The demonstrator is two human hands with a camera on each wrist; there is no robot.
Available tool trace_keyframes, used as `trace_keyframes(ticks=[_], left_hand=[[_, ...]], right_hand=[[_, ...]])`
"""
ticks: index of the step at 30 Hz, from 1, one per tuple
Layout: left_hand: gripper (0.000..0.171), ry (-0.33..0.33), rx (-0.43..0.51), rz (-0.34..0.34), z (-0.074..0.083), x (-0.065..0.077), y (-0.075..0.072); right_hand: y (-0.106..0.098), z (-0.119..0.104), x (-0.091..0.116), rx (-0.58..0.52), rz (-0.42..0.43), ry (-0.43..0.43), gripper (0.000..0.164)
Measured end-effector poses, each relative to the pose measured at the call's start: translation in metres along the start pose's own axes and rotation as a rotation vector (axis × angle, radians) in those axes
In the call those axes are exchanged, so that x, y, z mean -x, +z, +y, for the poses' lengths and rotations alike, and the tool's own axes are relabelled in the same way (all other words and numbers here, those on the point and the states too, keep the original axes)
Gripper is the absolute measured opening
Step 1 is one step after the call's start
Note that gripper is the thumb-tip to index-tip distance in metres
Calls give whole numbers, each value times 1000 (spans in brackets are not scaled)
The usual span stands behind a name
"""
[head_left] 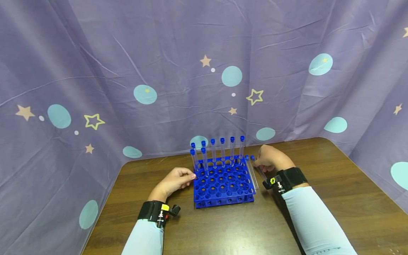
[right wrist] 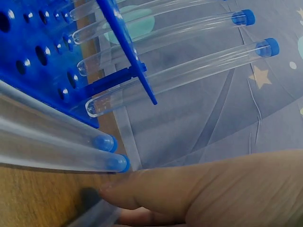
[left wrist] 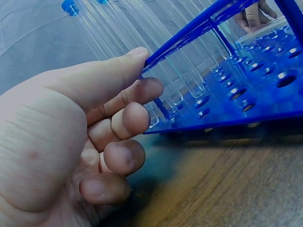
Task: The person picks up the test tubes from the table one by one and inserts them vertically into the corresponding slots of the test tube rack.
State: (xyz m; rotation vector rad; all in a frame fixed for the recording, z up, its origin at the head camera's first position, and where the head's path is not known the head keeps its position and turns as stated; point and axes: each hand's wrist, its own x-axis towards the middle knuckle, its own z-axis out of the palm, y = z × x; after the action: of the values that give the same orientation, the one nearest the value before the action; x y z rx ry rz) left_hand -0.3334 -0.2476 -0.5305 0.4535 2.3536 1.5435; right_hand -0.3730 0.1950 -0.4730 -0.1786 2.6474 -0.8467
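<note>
A blue test tube rack (head_left: pixel 223 191) stands on the table, holding several clear test tubes with blue caps (head_left: pixel 222 152) along its back and left side. At the rack's left edge, my left hand (head_left: pixel 176 180) pinches the upper plate between thumb (left wrist: pixel 123 64) and index finger, its other fingers curled below. My right hand (head_left: pixel 269 157) is low over the table to the right of the rack. Its thumb and fingers pinch a clear tube (right wrist: pixel 97 215), whose end is hidden by the hand. Between this hand and the rack lie two capped test tubes (right wrist: pixel 52 137), side by side.
The brown wooden table (head_left: pixel 223 230) extends in front of the rack and to both sides. A purple curtain (head_left: pixel 178 71) with stars and teal spots hangs right behind the table's back edge, close to the standing tubes.
</note>
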Motion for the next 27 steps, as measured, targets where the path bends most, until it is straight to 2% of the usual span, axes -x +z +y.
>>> trace_keyframes(ticks=[12,19,27], left_hand=[[26,-2,18,-3,2,1,1],[26,-13,21,0,4,2,1],[27,-10,9,-4,2,1,0]], right_hand=[[4,5,-2,16,33,11,26],[5,4,-8,32,35,45,30],[4,7,-9,39,46,20,30]])
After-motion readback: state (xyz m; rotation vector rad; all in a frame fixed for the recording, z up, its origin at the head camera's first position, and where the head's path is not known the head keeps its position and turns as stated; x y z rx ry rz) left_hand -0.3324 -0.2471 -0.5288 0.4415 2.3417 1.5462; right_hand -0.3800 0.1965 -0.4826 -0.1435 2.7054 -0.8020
